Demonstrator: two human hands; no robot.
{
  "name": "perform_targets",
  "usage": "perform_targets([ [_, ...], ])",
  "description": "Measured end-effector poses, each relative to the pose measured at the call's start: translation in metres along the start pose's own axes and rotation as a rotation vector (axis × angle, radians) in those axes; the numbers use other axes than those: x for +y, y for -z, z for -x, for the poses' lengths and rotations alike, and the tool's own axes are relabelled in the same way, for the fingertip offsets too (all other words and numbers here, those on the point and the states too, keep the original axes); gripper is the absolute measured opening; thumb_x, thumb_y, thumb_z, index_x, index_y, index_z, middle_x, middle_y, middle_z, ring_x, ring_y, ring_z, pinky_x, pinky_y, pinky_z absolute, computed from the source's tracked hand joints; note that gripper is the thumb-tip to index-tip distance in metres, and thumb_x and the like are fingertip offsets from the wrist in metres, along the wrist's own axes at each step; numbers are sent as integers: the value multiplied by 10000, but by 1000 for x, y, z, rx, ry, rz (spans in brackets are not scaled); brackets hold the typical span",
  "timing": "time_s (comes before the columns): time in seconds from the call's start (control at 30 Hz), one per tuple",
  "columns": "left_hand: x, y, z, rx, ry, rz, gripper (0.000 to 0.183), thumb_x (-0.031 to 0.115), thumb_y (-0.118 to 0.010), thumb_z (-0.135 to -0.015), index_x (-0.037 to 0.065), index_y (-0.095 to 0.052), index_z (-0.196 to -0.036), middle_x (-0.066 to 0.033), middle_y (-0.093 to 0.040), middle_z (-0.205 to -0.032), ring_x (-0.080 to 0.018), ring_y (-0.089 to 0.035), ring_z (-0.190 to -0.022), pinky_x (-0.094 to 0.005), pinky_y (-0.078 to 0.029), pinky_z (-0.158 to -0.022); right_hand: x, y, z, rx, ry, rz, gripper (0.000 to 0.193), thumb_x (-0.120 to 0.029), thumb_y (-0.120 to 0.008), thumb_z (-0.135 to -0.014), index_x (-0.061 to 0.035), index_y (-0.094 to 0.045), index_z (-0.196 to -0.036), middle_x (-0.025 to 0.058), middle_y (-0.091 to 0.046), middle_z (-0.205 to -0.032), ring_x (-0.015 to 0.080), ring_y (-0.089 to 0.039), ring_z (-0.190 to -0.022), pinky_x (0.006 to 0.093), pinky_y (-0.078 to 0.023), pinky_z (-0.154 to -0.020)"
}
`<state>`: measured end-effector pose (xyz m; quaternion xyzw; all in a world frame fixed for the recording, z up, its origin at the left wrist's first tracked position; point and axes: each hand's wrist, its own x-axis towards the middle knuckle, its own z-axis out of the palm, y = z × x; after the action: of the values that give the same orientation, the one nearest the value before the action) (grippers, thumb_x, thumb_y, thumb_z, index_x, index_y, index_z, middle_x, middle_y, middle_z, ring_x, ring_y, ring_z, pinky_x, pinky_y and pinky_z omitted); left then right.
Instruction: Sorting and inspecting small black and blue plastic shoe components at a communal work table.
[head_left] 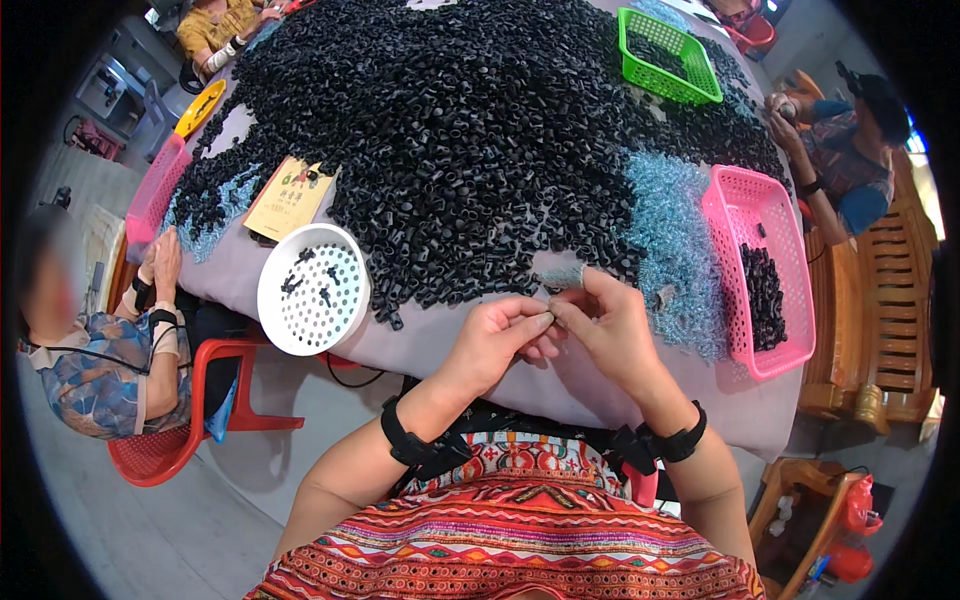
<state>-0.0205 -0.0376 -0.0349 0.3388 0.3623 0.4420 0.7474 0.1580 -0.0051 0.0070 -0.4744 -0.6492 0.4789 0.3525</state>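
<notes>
My left hand [497, 338] and my right hand [612, 325] meet fingertip to fingertip over the near edge of the cloth-covered table [430, 335]. Both are closed in a pinch, and what sits between the fingertips is too small to make out. A greyish wrap [562, 277] covers a fingertip of the right hand. Just beyond them spreads a large heap of small black hollow plastic pieces [480, 150]. To the right of my right hand lies a pile of small clear bluish pieces [675, 250].
A pink basket [725, 215] with black pieces stands at right, a white perforated bowl [285, 335] at left beside a yellow booklet [285, 205]. Farther off are a green basket [632, 70] and a yellow tray [200, 108]. Several people sit around; one is on a red chair [205, 435].
</notes>
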Motion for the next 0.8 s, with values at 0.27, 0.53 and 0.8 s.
perform_targets([
  [0.27, -4, 2, -3, 70, -10, 96, 146, 102, -588, -986, -2, -653, -1064, -82, -711, -918, -133, -694, -762, -272, -587, -693, -10, 6, 7, -57, 109, 199, 259, -107, -733, -824, 11, -655, -1042, 106, -647, -809, 181, -653, -674, 317, -513, -594],
  [0.53, -6, -6, -4, 63, -45, 54, 161, 130, -574, -1003, 14, -661, -1073, -42, -702, -919, -99, -677, -796, -237, -550, -714, 0, -14, 11, 79, 406, 853, 306, -255, -771, -759, -61, -561, -869, 100, -597, -787, 283, -657, -711, 386, -537, -588],
  [0.8, -5, -5, -4, -59, 110, -132, 262, 198, -500, -1055, 9, -676, -1013, -51, -717, -905, -107, -680, -789, -251, -546, -747, 12, -7, 18, 77, 472, 899, 247, -218, -745, -780, -68, -552, -813, 84, -582, -733, 286, -640, -638, 388, -519, -533],
])
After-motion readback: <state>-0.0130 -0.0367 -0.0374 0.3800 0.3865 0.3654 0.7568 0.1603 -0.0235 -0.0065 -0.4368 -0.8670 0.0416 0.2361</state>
